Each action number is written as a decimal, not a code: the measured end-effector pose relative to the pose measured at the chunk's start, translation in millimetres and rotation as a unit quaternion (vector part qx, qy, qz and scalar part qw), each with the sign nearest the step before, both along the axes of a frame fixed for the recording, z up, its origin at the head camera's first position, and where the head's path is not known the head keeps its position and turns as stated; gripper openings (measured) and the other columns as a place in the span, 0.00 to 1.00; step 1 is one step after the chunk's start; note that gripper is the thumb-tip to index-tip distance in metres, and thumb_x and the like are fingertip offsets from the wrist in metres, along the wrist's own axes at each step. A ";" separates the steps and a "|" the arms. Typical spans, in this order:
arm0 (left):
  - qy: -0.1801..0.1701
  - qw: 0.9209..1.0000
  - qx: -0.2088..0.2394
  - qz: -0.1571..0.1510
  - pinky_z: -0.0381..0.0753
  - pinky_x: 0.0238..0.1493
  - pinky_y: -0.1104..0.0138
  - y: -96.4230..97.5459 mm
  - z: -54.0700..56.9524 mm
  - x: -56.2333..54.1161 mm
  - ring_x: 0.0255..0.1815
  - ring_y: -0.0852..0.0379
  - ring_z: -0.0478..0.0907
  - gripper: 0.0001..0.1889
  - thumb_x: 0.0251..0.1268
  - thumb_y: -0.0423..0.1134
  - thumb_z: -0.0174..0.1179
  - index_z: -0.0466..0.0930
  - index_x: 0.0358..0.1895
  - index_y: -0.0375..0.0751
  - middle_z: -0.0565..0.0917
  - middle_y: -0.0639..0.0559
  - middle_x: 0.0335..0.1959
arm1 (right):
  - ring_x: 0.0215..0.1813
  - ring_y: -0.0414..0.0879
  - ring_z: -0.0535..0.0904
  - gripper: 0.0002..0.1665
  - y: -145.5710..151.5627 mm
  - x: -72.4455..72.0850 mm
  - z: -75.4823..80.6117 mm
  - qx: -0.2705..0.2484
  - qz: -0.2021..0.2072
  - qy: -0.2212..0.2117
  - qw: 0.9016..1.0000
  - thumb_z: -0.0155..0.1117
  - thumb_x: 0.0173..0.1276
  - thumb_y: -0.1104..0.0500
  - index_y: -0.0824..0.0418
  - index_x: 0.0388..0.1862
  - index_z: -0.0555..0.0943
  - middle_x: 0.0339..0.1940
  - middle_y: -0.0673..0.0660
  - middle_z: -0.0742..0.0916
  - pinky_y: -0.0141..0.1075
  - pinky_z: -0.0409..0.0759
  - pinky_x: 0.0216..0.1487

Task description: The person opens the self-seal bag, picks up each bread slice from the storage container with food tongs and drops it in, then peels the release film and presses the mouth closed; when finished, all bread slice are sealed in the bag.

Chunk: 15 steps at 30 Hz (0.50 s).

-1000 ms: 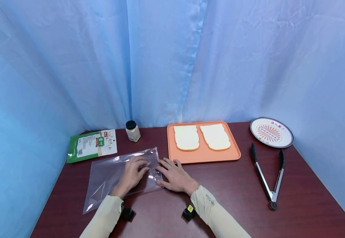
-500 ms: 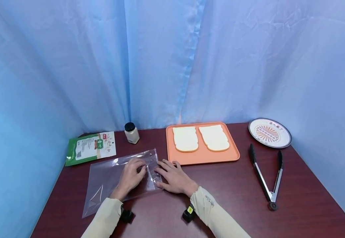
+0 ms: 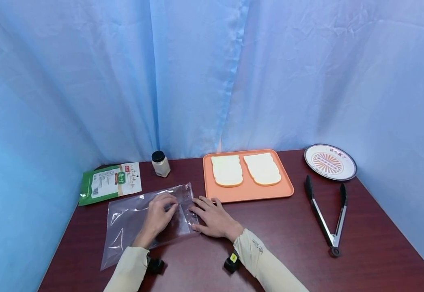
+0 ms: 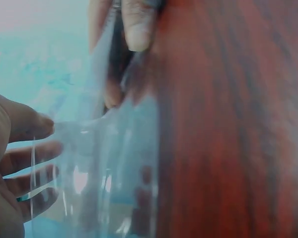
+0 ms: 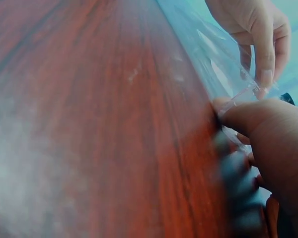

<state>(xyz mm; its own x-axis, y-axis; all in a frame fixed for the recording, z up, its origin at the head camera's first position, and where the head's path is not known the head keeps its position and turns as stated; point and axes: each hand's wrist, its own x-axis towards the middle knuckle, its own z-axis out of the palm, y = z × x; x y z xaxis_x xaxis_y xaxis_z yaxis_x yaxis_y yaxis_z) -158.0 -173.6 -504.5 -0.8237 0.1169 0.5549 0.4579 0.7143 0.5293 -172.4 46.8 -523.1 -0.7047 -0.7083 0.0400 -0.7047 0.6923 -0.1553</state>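
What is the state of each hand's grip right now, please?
Left hand: holding, pinching the clear plastic bag.
Right hand: open, touching the bag's right end.

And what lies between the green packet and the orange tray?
In the head view, the black-lidded jar stands between the green packet and orange tray; lower in the picture, a corner of the clear bag reaches in too.

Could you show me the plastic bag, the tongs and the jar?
Plastic bag (image 3: 130, 219), head view: its see-through sheet.
Tongs (image 3: 321, 219), head view: one metal leg.
Jar (image 3: 161, 167), head view: its pale body.
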 end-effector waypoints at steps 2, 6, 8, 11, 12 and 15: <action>-0.003 1.000 0.003 -0.002 0.82 0.51 0.52 -1.2 2.3 0.6 0.44 0.44 0.85 0.05 0.48 0.25 0.72 0.87 0.27 0.36 0.89 0.44 0.33 | 0.82 0.52 0.58 0.35 -0.4 0.3 0.8 0.002 -0.002 -0.009 1.000 0.50 0.75 0.34 0.45 0.75 0.68 0.81 0.51 0.66 0.55 0.61 0.76; -0.012 1.000 0.008 0.001 0.82 0.50 0.52 -3.5 5.9 2.2 0.43 0.44 0.85 0.05 0.48 0.26 0.73 0.87 0.26 0.37 0.89 0.44 0.33 | 0.83 0.51 0.57 0.35 -1.1 2.2 3.7 0.012 -0.006 -0.024 1.000 0.50 0.75 0.34 0.45 0.75 0.67 0.81 0.51 0.65 0.56 0.61 0.76; -0.015 1.000 0.012 0.005 0.82 0.49 0.52 -4.2 6.9 2.5 0.43 0.45 0.85 0.05 0.48 0.26 0.73 0.87 0.26 0.36 0.89 0.44 0.33 | 0.83 0.51 0.57 0.35 -1.1 2.5 4.8 0.015 -0.007 -0.028 0.999 0.50 0.75 0.33 0.45 0.75 0.67 0.81 0.51 0.65 0.56 0.61 0.76; -0.010 1.000 0.019 0.011 0.82 0.48 0.52 -4.2 7.8 2.0 0.42 0.45 0.85 0.06 0.47 0.25 0.74 0.87 0.26 0.36 0.89 0.45 0.32 | 0.82 0.52 0.58 0.34 -0.8 1.0 5.8 0.009 -0.005 -0.027 1.000 0.50 0.75 0.34 0.45 0.74 0.69 0.81 0.51 0.66 0.56 0.63 0.75; -0.011 1.000 0.020 0.011 0.82 0.48 0.52 -4.3 8.1 1.6 0.42 0.45 0.85 0.05 0.48 0.26 0.74 0.87 0.27 0.36 0.89 0.45 0.32 | 0.82 0.52 0.59 0.33 -0.7 -0.1 6.0 0.007 -0.004 -0.027 1.000 0.51 0.75 0.34 0.45 0.73 0.70 0.80 0.51 0.67 0.57 0.63 0.74; -0.010 1.000 0.022 0.004 0.82 0.48 0.52 -4.1 8.3 0.6 0.42 0.45 0.85 0.05 0.48 0.25 0.74 0.87 0.28 0.36 0.89 0.45 0.31 | 0.82 0.52 0.60 0.32 -1.3 -2.6 7.2 0.004 -0.004 -0.029 1.000 0.51 0.75 0.35 0.45 0.73 0.71 0.80 0.51 0.68 0.57 0.64 0.73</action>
